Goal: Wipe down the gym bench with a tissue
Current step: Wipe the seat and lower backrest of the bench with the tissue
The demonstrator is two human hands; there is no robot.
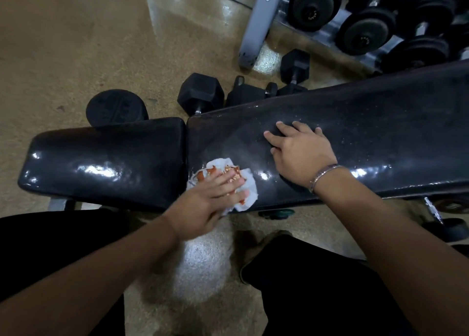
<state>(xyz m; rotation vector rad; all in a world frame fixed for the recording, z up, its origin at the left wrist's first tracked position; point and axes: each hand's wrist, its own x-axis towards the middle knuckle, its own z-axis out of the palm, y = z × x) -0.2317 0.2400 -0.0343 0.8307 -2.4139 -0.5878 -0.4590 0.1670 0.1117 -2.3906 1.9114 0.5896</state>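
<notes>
White tissue [247, 196], printed red, is lying flat under the left hand [210, 201], whose straight fingers are pressing it to the gym bench [380, 132] near the seam [186, 145]. The right hand [302, 155], fingers spread, is bracing just beyond. Speckled padding past it is apparently awaiting wiping.

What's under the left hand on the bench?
A white tissue with orange print, pressed flat by the left hand on the bench's long pad. The tissue's middle and the pad surface beneath it are covered.
</notes>
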